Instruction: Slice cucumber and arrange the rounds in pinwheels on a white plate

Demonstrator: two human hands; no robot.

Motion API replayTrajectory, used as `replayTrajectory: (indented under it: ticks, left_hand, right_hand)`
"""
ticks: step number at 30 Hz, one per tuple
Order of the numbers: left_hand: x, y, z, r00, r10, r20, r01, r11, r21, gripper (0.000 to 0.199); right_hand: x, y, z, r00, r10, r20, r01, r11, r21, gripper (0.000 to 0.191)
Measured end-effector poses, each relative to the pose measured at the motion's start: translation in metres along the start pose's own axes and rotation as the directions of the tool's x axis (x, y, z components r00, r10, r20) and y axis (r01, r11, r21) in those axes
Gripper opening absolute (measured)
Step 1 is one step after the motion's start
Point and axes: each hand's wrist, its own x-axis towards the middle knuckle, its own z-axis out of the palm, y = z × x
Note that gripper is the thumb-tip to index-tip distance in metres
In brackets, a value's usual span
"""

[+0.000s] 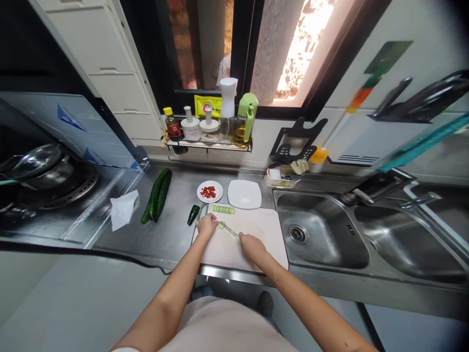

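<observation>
At centre frame, the fingers of my right hand (pixel 253 248) close round a knife (pixel 232 232), its tip at a loose cucumber slice (pixel 222 225) on the cutting board (pixel 262 234). My left hand (pixel 207 225) curls nearby; I cannot tell whether it grips anything. Just above lie a slice row (pixel 222 209), chilli dish (pixel 201 192) and square plate (pixel 244 194); left, a cucumber stub (pixel 193 214); right, a sink (pixel 330 234).

I can read no words or numbers: the print on the yellow packet (pixel 201 106) and the bottle (pixel 170 119)'s red label (pixel 175 130) is too small.
</observation>
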Motion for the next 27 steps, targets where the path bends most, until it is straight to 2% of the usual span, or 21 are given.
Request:
replayTrajectory:
  ticks: [6, 17, 27]
  left_hand:
    - [-0.0018, 0.0009, -0.0007, 1.0, 0.015, -0.013, -0.015, 1.0, -0.006, 0.015]
    - [-0.0017, 0.0009, -0.0006, 1.0, 0.018, -0.016, -0.018, 1.0, -0.017, 0.014]
    - [-0.0006, 0.0008, 0.0017, 1.0, 0.016, -0.021, -0.017, 1.0, -0.023, 0.014]
  right_hand:
    - [-0.0011, -0.0019, -0.0037, 1.0, 0.005, 0.021, -0.005, 1.0, 0.003, 0.032]
    - [-0.0066, 0.0044, 0.0037, 1.0, 0.002, -0.001, -0.002, 1.0, -0.019, 0.035]
    - [0.0002, -0.0016, -0.0028, 1.0, -0.001, 0.004, 0.002, 0.999, -0.048, 0.033]
